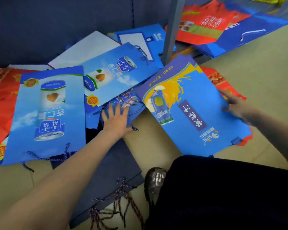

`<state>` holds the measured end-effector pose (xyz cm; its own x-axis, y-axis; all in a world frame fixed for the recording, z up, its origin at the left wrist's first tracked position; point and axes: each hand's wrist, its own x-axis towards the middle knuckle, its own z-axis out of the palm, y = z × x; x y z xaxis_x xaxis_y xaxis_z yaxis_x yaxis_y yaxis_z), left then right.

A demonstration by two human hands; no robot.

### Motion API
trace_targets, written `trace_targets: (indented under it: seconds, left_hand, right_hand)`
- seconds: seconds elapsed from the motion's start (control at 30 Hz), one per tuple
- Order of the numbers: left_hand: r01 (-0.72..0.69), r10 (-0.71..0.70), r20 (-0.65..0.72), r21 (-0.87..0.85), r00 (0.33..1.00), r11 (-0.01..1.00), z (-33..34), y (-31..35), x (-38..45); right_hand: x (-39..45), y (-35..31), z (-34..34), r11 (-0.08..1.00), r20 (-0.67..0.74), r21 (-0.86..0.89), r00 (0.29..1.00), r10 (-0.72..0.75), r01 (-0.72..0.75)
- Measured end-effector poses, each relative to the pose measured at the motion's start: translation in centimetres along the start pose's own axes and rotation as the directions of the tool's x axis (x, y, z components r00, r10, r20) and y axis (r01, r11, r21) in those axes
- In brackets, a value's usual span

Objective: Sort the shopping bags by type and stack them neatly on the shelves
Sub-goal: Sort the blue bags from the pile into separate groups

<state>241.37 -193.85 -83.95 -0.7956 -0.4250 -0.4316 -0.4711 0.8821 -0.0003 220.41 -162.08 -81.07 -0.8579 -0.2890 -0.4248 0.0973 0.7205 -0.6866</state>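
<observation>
Bags scattered — left hand flat, right hand splayed

You're in a shop or its stockroom: grey metal shelving upright with a dark back panel, branded paper shopping bags with drink-can prints spread over a beige tiled floor and the bottom shelf.

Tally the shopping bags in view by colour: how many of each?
Light blue bags: 6
Red bags: 3
White bags: 2
Navy bags: 2
Total: 13; overlaps may hide more.
</observation>
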Motion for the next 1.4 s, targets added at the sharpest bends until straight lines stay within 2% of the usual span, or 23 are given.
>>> trace_targets:
  seconds: [0.13,0.27,0.43,0.7,0.83,0.9,0.97,1.03,1.1,1.17,1.23,1.27,1.33,1.37,1.4]
  left_hand:
    - [-0.008,0.014,-0.049,0.111,0.999,0.994,1.9,2.2,1.1]
    - [0.003,0.001,-0.033,0.140,0.999,0.990,2.8,2.7,1.5]
    - [0.027,-0.023,-0.019,0.203,1.000,0.979,2.7,0.8,2.5]
    - [-0.026,0.030,-0.013,0.246,0.999,0.969,2.1,0.4,2.6]
    - [-0.024,0.034,-0.039,0.223,0.999,0.974,2.2,0.6,2.6]
    - [-0.053,0.063,-0.037,0.226,0.997,0.973,2.0,0.3,2.4]
    - [-0.074,0.087,-0.055,0.203,0.995,0.976,1.6,-0.1,2.0]
    - [-0.110,0.127,-0.092,0.166,0.988,0.980,1.0,-0.5,1.1]
    - [-0.191,0.204,-0.192,0.087,0.960,0.978,0.8,-1.5,0.0]
    - [-0.289,0.291,-0.335,0.056,0.896,0.956,0.3,-3.1,-1.3]
    - [-0.300,0.312,-0.416,0.097,0.854,0.949,0.3,-5.3,-2.2]
    - [-0.264,0.284,-0.424,0.107,0.860,0.959,0.2,-6.5,-2.6]
    - [-0.149,0.171,-0.416,0.086,0.893,0.985,0.2,-8.8,-3.4]
    - [-0.085,0.098,-0.408,0.049,0.908,0.995,0.2,-9.7,-3.8]
    - [-0.018,0.015,-0.375,-0.005,0.927,1.000,0.3,-10.8,-4.2]
  right_hand:
    - [-1.8,3.6,-2.4,0.989,-0.031,-0.117,0.996,0.085,-0.088]
    - [-1.8,4.0,0.2,0.973,-0.030,-0.205,0.995,0.099,-0.103]
    - [0.9,2.4,3.8,0.930,-0.091,-0.339,0.989,0.117,-0.141]
    - [3.6,-1.0,9.2,0.921,0.001,-0.390,1.000,0.022,-0.020]
    - [3.8,-1.7,9.9,0.863,-0.065,-0.486,0.991,0.117,-0.134]
    - [4.2,-2.7,9.9,0.826,-0.084,-0.554,0.994,0.068,-0.103]
    - [4.6,-4.8,10.5,0.868,-0.031,-0.497,0.999,-0.043,0.021]
    - [4.3,-7.6,12.1,0.975,0.043,-0.196,0.994,-0.098,0.105]
    - [3.5,-10.2,14.5,0.991,0.162,0.073,0.979,-0.119,0.109]
    - [2.9,-12.0,17.3,0.984,0.251,0.154,0.960,-0.128,0.091]
    - [2.8,-13.4,19.2,0.985,0.233,0.161,0.968,-0.093,0.056]
    - [2.8,-14.1,19.8,0.995,0.196,0.083,0.978,-0.071,0.055]
    - [2.3,-15.7,20.7,0.973,0.113,-0.206,0.990,-0.084,0.106]
    - [1.7,-16.6,21.0,0.954,0.099,-0.255,0.985,-0.138,0.159]
    - [1.2,-17.6,21.5,0.951,0.109,-0.222,0.974,-0.197,0.217]
